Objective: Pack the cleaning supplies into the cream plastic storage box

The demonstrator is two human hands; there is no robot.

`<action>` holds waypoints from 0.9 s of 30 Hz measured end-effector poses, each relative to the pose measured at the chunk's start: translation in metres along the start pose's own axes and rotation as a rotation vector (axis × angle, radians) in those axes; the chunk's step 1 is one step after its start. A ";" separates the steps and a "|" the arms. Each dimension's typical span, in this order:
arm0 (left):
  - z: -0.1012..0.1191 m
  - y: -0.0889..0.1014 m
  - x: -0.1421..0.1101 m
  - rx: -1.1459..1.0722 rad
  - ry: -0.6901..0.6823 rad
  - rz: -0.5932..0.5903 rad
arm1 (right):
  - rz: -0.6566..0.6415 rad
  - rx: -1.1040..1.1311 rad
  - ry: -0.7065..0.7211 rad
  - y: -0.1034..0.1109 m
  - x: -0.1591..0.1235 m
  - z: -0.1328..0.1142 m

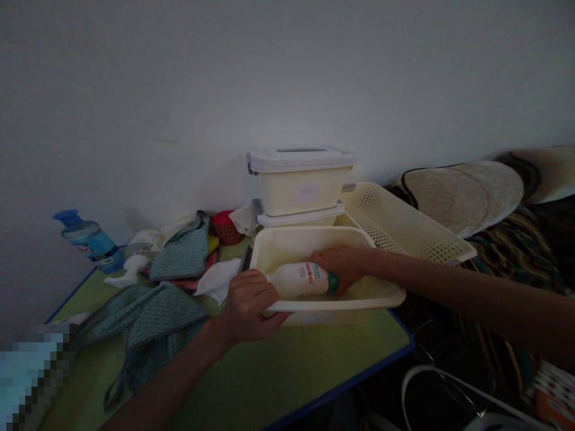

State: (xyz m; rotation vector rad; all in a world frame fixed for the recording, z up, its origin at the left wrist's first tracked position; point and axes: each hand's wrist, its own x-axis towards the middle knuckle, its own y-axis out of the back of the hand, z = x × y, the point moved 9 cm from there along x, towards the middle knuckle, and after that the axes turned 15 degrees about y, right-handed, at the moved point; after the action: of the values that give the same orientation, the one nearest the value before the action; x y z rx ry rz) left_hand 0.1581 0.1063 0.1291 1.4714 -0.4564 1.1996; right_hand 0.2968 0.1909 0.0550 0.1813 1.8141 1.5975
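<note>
An open cream plastic bin (314, 242) sits on the green table (278, 371). My left hand (247, 302) is closed round the bin's near left corner. My right hand (344, 266) reaches inside and grips a white bottle (300, 279) with a green cap, which lies on its side in the bin.
Two lidded cream boxes (302, 179) are stacked behind the bin by the wall. A perforated basket (404, 224) leans to the right. Teal cloths (153, 311), a white cloth (218, 278), a red cup (226, 227), a spray bottle (135, 257) and a blue bottle (90, 239) lie at the left.
</note>
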 end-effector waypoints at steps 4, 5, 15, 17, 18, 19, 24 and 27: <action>0.001 0.000 0.000 -0.011 0.001 -0.007 | 0.031 0.017 -0.018 0.002 0.001 0.001; 0.001 0.000 0.000 -0.009 0.002 -0.007 | 0.039 0.018 -0.025 0.002 0.001 0.002; 0.001 0.001 0.002 0.005 0.007 -0.001 | 0.011 -0.002 -0.009 0.004 0.001 0.002; 0.002 0.001 0.002 0.016 0.006 -0.002 | 0.026 -0.052 0.016 0.005 0.004 -0.002; 0.002 0.001 0.002 0.019 0.005 -0.003 | 0.040 -0.081 0.026 0.006 0.006 -0.005; 0.002 0.001 0.002 0.020 0.006 -0.004 | 0.056 -0.108 0.032 0.007 0.007 -0.007; 0.002 0.002 0.003 0.003 0.002 0.005 | 0.101 -0.170 0.018 0.008 0.012 -0.012; 0.001 0.001 0.002 0.004 0.002 0.001 | 0.096 -0.177 -0.007 0.008 0.012 -0.011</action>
State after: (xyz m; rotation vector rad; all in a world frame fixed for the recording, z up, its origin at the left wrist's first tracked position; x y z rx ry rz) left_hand 0.1585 0.1053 0.1319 1.4735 -0.4541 1.2030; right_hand 0.2791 0.1900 0.0575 0.1947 1.6703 1.8126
